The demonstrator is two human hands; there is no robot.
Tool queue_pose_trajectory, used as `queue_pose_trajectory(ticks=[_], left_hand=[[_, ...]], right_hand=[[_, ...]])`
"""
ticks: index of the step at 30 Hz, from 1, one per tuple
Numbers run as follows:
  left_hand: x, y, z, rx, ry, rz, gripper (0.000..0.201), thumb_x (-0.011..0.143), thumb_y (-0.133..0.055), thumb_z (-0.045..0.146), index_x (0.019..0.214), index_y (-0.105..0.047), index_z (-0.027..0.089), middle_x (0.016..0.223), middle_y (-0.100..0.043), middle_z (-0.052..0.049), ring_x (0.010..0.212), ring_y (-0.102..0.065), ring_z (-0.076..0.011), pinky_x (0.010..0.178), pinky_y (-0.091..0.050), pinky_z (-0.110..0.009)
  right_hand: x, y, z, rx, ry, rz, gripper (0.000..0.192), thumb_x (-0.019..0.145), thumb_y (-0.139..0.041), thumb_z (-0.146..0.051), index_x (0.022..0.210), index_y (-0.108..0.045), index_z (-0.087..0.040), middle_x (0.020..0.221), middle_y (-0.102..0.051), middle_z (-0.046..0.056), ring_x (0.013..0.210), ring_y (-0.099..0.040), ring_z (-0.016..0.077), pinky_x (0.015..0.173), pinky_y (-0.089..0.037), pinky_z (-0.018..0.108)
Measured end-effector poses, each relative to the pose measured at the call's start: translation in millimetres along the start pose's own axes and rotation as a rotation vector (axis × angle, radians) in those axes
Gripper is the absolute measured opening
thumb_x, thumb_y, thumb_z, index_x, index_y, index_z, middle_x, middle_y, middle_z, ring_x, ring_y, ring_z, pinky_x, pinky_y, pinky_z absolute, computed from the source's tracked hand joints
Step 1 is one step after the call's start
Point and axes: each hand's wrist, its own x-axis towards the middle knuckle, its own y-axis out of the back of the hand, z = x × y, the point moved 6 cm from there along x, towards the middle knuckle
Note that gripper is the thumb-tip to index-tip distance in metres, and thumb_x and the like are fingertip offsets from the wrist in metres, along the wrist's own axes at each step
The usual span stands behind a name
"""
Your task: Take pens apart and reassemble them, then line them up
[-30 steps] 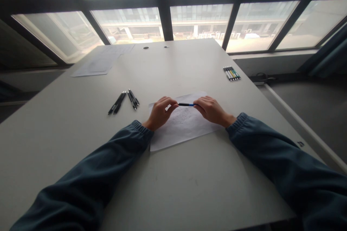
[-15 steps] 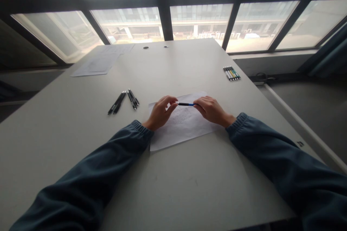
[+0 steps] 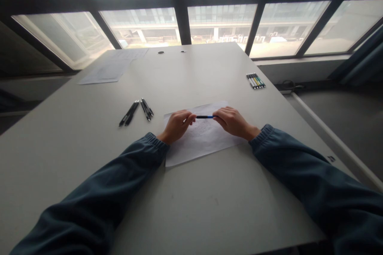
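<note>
Between my two hands a black and blue pen [image 3: 204, 117] lies level, just above a sheet of paper [image 3: 194, 147]. The fingers of my left hand [image 3: 178, 124] pinch its black end. Closed round the blue end is my right hand [image 3: 233, 120]. The fingers cover both tips of the pen. Faint dark marks show on the sheet beneath it. Left of my left hand, several dark pens lie on the table in two groups, one longer bunch [image 3: 129, 113] and one smaller bunch [image 3: 147, 109].
A row of pens with coloured barrels [image 3: 255, 81] lies near the table's right edge. More paper sheets [image 3: 109, 67] rest at the far left. Two small dark round spots, one a table hole [image 3: 160, 52], mark the far end, before the window frame [image 3: 181, 16].
My left hand's fingers have closed on the black end of the pen, which sits slightly lower. My right hand has barely moved.
</note>
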Motion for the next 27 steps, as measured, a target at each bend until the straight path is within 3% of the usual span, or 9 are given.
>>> queue_pose_trajectory(ticks=[9,14,20,23,27], left_hand=[[-1.2,2.5,-1.2,-0.012,-0.075,0.082,0.026,0.094,-0.061,0.042,0.091,-0.073,0.019,0.078,-0.07,-0.005,0.07,-0.061,-0.0156,0.066,-0.049,-0.028],[-2.0,2.9,-0.1,-0.058,-0.127,0.095,0.022,0.092,-0.064,0.039,0.093,-0.075,0.019,0.081,-0.073,-0.007,0.074,-0.063,-0.017,0.069,-0.051,-0.03],[-1.5,4.6,-1.9,-0.009,-0.095,0.124,0.019,0.091,-0.066,0.036,0.096,-0.074,0.02,0.082,-0.072,-0.006,0.075,-0.064,-0.0163,0.07,-0.052,-0.029],[-2.0,8.6,-5.1,0.034,-0.058,0.187,0.017,0.092,-0.066,0.035,0.097,-0.073,0.02,0.083,-0.072,-0.005,0.076,-0.064,-0.0153,0.069,-0.052,-0.027],[-3.5,10.4,-3.3,0.047,-0.081,0.198,0.016,0.09,-0.068,0.034,0.094,-0.072,0.019,0.08,-0.071,-0.003,0.075,-0.064,-0.0149,0.071,-0.053,-0.028]], right_hand=[[-1.6,-1.5,3.1,0.008,-0.01,-0.007,0.022,0.104,-0.044,-0.029,0.098,-0.062,-0.018,0.085,-0.071,0.008,0.076,-0.064,0.0194,0.076,-0.042,0.032],[-1.2,-1.0,0.8,-0.004,-0.004,-0.032,0.025,0.104,-0.042,-0.028,0.093,-0.062,-0.018,0.072,-0.067,0.004,0.064,-0.058,0.017,0.07,-0.04,0.029],[-3.5,0.0,5.7,0.082,-0.098,0.0,0.023,0.101,-0.048,-0.035,0.098,-0.065,-0.02,0.076,-0.067,0.004,0.065,-0.057,0.016,0.067,-0.039,0.028],[-3.9,2.0,13.6,0.33,-0.276,0.106,0.022,0.094,-0.062,-0.041,0.099,-0.067,-0.02,0.069,-0.062,0.0,0.059,-0.051,0.0134,0.063,-0.04,0.027],[-4.6,0.4,28.0,0.954,-0.58,0.344,0.027,0.085,-0.072,-0.045,0.094,-0.068,-0.02,0.062,-0.051,-0.004,0.056,-0.045,0.011,0.056,-0.038,0.026]])
